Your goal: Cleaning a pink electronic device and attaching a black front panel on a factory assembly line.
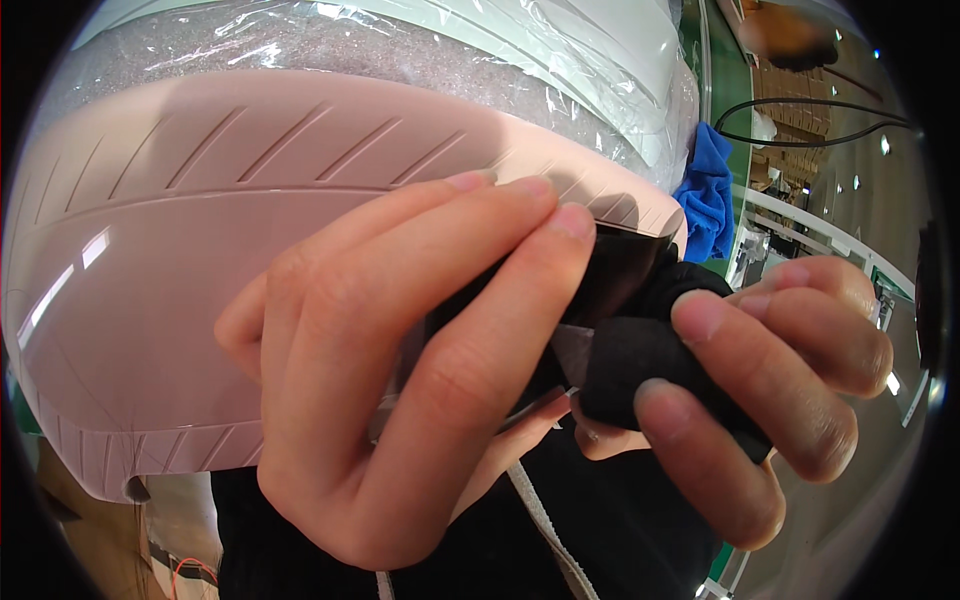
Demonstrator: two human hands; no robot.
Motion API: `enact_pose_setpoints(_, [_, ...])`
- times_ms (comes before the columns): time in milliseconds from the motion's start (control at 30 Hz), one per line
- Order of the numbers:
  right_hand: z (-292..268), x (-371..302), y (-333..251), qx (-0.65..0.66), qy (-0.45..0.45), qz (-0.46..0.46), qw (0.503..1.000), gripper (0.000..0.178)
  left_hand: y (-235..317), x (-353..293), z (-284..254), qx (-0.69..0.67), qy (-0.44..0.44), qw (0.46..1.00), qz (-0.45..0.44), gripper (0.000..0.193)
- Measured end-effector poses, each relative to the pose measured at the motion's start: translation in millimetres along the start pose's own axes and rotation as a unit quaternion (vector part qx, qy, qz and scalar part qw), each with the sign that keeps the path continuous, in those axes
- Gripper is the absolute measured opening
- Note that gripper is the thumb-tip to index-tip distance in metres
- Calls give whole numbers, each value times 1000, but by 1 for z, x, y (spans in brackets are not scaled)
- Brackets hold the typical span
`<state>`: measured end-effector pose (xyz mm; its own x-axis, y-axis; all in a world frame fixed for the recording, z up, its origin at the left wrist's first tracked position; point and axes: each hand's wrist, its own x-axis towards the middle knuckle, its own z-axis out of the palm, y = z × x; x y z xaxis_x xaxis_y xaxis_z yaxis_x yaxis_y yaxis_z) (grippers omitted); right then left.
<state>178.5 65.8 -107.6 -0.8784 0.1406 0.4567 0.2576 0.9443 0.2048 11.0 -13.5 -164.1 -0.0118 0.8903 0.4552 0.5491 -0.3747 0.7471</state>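
Close to the camera, my left hand (420,340) is closed around a glossy black part (625,268), whose smooth dark face shows past the fingertips. Most of that part is hidden behind my fingers. My right hand (790,375) grips a matte black, soft-looking piece (630,370), with its fingers curled over the right side. The two black pieces meet between my hands; whether they are joined cannot be made out. A small greyish, see-through flap (573,352) shows where they meet. Behind my left hand lies a large pale pink glossy shell (200,260) with slanted grooves along its edges.
Beyond the pink shell are foam sheeting (330,48) and clear plastic wrap (600,60). A blue cloth (708,195) hangs at the right beside a green surface (738,165). A black cable (800,102) loops at the upper right, near a blurred orange object (785,35).
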Motion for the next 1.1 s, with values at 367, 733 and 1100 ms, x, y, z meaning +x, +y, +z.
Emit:
enact_pose_setpoints(367, [1, 3, -4, -8, -19, 4, 1000, 24, 7, -4, 6, -73, 58, 992, -80, 58])
enact_pose_setpoints(733, [6, -3, -3, -17, 26, 7, 999, 24, 9, 4, 8, 6, 17, 999, -48, 56])
enact_pose_setpoints(1100, [3, -3, -4, -19, 26, 28, 999, 23, 2, 5, 11, 28, 0, 1000, -8, 55])
